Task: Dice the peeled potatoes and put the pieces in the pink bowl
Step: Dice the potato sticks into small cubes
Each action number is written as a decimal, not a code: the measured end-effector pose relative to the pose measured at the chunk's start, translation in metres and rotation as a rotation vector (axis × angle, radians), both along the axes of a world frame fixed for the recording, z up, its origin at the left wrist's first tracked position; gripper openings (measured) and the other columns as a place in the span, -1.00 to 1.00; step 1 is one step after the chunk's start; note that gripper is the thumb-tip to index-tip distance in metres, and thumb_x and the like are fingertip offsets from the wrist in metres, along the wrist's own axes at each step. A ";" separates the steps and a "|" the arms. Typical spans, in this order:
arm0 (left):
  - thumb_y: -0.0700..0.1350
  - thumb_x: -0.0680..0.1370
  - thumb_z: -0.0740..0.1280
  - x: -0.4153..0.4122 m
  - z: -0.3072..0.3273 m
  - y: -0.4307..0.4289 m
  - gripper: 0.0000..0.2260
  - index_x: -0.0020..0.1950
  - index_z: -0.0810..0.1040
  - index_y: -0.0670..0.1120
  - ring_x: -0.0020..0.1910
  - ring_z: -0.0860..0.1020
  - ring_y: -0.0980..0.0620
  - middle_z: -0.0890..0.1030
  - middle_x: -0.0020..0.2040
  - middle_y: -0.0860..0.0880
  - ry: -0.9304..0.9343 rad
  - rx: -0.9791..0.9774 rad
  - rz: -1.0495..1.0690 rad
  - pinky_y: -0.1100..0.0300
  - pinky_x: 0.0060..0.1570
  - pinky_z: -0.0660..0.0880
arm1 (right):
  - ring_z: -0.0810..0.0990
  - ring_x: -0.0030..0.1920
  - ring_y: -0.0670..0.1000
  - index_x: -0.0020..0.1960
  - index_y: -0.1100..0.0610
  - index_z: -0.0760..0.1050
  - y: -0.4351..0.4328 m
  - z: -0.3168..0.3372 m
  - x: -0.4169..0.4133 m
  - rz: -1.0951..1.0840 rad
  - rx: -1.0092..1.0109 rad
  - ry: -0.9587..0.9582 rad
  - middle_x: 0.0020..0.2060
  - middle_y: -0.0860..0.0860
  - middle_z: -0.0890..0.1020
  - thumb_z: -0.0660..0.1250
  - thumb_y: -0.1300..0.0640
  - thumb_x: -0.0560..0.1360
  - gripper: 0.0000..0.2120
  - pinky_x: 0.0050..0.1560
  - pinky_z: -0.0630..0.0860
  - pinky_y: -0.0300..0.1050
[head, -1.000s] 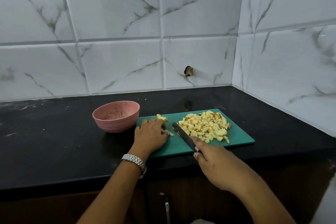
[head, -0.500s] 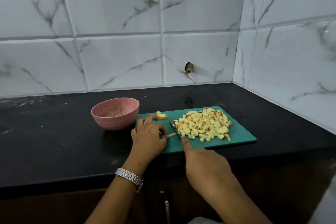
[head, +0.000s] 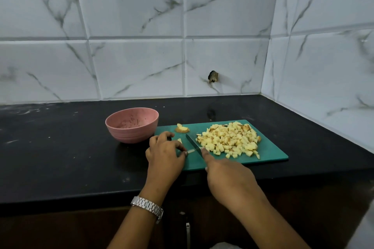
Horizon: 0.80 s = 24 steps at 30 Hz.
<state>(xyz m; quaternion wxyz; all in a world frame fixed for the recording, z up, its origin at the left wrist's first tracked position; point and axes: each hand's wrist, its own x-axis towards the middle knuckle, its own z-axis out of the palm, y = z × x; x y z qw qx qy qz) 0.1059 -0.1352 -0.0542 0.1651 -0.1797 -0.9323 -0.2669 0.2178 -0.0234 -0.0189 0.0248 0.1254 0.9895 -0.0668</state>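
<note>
A green cutting board (head: pixel 271 152) lies on the black counter with a heap of diced potato (head: pixel 229 138) on its right half. My left hand (head: pixel 165 153) pinches a thin potato strip (head: pixel 190 151) at the board's left end. My right hand (head: pixel 227 180) grips a dark knife (head: pixel 193 144), forefinger along the blade, whose edge crosses the strip. A small cut piece (head: pixel 179 140) lies by my left fingers. A larger potato chunk (head: pixel 182 128) sits at the board's far left corner. The pink bowl (head: pixel 132 124) stands just left of the board, holding no pieces.
The black counter (head: pixel 60 157) ends at white marble-look tiled walls behind and to the right (head: pixel 323 66). The counter's front edge runs just below my wrists. A silver watch (head: pixel 147 206) is on my left wrist.
The knife has moved left from the diced heap onto the strip under my left fingers. My left hand shifted slightly toward me, away from the chunk at the far corner.
</note>
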 end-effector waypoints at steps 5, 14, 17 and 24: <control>0.09 0.51 0.36 0.001 0.001 -0.002 -0.85 0.04 0.60 0.11 0.32 0.20 0.04 0.32 0.35 0.07 -0.015 0.019 0.014 0.09 0.24 0.27 | 0.46 -0.16 -0.05 0.59 -0.15 -0.26 0.002 -0.007 0.021 0.048 -0.015 0.061 -0.09 -0.04 0.45 0.04 0.07 0.70 -0.39 -0.22 0.40 -0.13; 0.06 0.53 0.33 0.002 0.001 -0.001 -0.84 0.07 0.60 0.09 0.31 0.20 0.05 0.33 0.34 0.06 0.011 -0.001 0.008 0.11 0.23 0.28 | 0.43 -0.08 0.00 0.60 -0.13 -0.22 -0.005 -0.008 0.000 0.014 -0.012 0.002 -0.06 0.01 0.40 0.10 0.14 0.67 -0.34 -0.13 0.41 -0.07; 0.02 0.54 0.31 0.002 -0.001 -0.001 -0.85 0.08 0.61 0.09 0.29 0.23 0.07 0.37 0.31 0.08 0.020 0.002 -0.042 0.12 0.22 0.29 | 0.44 -0.09 0.00 0.60 -0.09 -0.25 -0.011 -0.011 -0.004 -0.010 0.011 0.034 -0.07 0.02 0.41 0.09 0.14 0.67 -0.33 -0.15 0.40 -0.08; -0.02 0.60 0.21 0.004 -0.003 -0.002 -0.70 0.33 0.47 0.17 0.33 0.22 0.10 0.35 0.36 0.14 0.031 -0.064 -0.123 0.14 0.25 0.25 | 0.47 -0.17 -0.09 0.57 -0.18 -0.31 -0.005 -0.020 0.010 -0.051 -0.104 0.171 -0.10 -0.05 0.45 -0.02 -0.01 0.70 -0.41 -0.27 0.39 -0.17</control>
